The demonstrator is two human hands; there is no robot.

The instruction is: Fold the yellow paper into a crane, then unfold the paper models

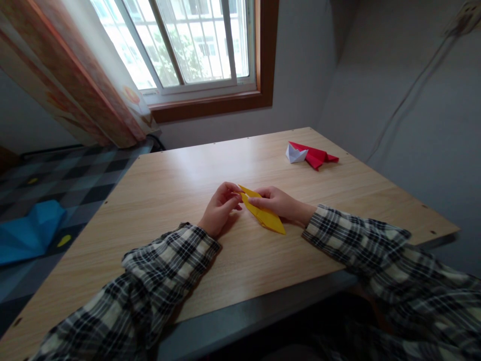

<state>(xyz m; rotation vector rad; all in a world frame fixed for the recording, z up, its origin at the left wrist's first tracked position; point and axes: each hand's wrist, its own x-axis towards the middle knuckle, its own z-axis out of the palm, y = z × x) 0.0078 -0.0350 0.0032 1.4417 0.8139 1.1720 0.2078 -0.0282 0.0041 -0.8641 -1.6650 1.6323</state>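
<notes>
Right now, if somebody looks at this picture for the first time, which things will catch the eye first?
First, the folded yellow paper shape in the middle of the wooden table, pinched between the left hand and the right hand. Next, the folded red paper piece beside a small white paper boat at the table's far right. A large blue folded paper lies on the checkered floor at left.

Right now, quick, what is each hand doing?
Left hand: fingers closed, pinching the far tip of the yellow folded paper.
Right hand: closed on the same yellow folded paper, gripping its middle.
</notes>
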